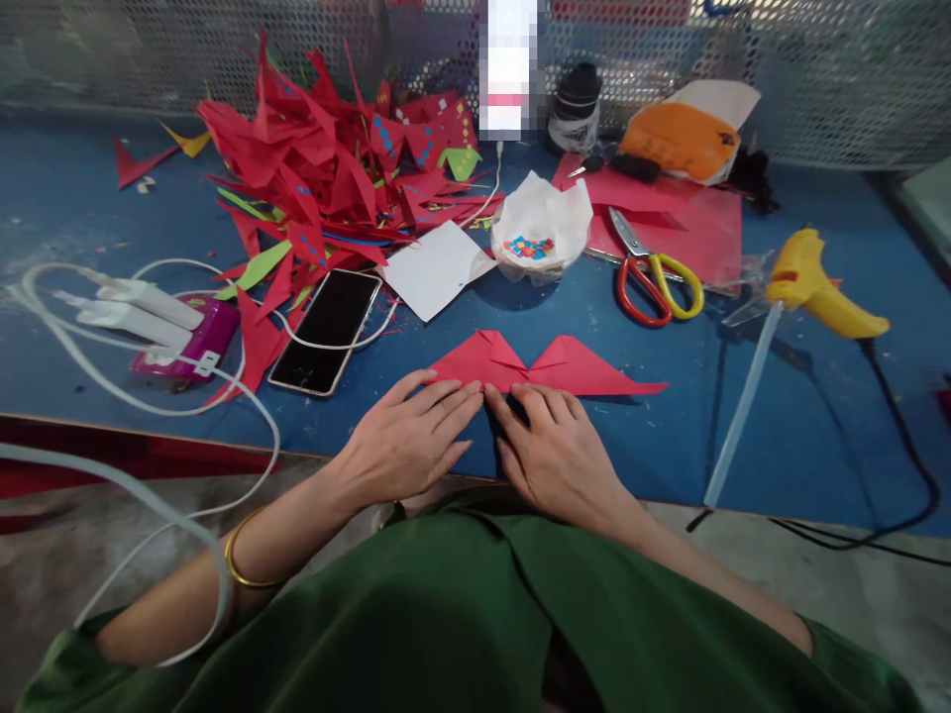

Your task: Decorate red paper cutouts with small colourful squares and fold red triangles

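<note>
A folded piece of red paper, with two raised peaks and a long pointed right end, lies flat on the blue table in front of me. My left hand rests on its lower edge, fingers stretched out and pressing down, covering part of the left end. Beside it, my right hand lies with extended fingers, its fingertips on the same edge near the middle. Both hands are open, and neither grips the paper.
Behind the paper are a white card, a tissue-lined bowl of tiny coloured squares, and scissors. A phone, cables and a heap of red paper shapes lie left. A yellow glue gun stands right.
</note>
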`<state>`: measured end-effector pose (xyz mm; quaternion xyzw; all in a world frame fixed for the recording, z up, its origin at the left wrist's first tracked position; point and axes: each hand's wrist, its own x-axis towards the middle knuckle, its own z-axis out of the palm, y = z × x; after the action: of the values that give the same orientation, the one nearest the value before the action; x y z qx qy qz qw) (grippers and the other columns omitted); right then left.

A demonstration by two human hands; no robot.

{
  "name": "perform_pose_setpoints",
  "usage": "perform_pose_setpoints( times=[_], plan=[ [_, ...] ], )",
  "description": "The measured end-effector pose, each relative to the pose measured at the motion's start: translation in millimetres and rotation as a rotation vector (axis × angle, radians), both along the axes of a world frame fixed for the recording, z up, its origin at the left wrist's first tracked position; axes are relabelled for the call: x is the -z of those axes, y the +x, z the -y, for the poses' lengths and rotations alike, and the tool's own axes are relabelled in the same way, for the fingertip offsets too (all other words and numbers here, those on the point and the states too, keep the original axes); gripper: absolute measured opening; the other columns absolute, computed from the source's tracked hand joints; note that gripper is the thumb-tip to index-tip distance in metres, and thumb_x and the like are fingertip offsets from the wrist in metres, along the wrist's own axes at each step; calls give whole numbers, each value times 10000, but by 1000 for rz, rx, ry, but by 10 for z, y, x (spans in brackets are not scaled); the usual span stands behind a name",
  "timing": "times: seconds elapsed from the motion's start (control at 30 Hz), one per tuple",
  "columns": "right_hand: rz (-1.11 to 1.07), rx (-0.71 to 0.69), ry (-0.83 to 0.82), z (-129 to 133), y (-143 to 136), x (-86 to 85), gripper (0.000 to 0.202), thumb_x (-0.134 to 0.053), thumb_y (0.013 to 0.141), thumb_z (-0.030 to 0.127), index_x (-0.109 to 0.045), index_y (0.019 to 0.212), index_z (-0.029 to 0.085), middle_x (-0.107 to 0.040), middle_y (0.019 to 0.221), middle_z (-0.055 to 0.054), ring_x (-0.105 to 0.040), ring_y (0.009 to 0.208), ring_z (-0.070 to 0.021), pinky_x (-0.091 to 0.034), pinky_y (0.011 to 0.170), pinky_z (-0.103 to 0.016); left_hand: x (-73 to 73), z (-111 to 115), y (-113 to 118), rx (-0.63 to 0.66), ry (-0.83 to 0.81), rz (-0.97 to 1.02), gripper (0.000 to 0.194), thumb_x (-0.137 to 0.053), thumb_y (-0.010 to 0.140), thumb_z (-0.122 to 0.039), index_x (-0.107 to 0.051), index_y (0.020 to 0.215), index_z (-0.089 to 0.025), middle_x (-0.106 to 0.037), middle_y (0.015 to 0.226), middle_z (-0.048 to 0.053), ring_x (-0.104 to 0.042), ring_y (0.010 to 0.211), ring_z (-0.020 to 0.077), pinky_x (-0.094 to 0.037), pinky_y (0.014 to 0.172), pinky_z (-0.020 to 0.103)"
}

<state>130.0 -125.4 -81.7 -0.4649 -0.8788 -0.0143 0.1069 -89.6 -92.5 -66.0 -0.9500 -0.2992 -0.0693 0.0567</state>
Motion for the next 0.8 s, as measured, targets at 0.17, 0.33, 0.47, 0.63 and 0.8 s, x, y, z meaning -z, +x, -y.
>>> perform_pose_setpoints(
  times=[0.17,0.33,0.47,0.63,0.8],
  plan=[
    [-5,5,-11,-5,2,-16,502,-425,969,294,-505,1421,91,-595,1225,-197,-491,1132,-303,-417,946,-442,17,5,-169,-28,1,6,443,-355,1037,-344,-507,1389,-123,-602,1401,88,-558,1282,241,-315,1120,443],
    [-13,6,-14,-8,4,-36,498,-414,971,285,-504,1421,93,-598,1212,-194,-494,1119,-297,-422,935,-436,59,64,-391,-127,-4,-4,491,-377,1029,-369,-424,1465,-146,-588,1414,100,-500,1349,274,-274,1163,486],
    [-15,4,-4,-7,3,-30,495,-411,971,283,-507,1418,91,-599,1207,-195,-498,1117,-300,-427,925,-438,64,124,-512,-191,29,-25,519,-404,1020,-378,-402,1479,-136,-596,1401,121,-513,1335,310,-294,1148,533],
    [-21,1,-4,-1,1,-16,500,-414,966,273,-498,1421,83,-599,1206,-199,-504,1124,-309,-430,930,-449,-6,199,-422,-302,166,159,465,-508,980,-307,-493,1412,-134,-682,1278,141,-610,1227,310,-420,1080,496],
    [-56,-4,1,8,-10,-5,499,-435,964,273,-486,1419,74,-624,1206,-194,-530,1115,-305,-447,931,-447,6,104,-29,-90,47,306,308,-507,944,-121,-651,1216,-112,-686,1267,139,-629,1197,255,-522,1012,414]
  ],
)
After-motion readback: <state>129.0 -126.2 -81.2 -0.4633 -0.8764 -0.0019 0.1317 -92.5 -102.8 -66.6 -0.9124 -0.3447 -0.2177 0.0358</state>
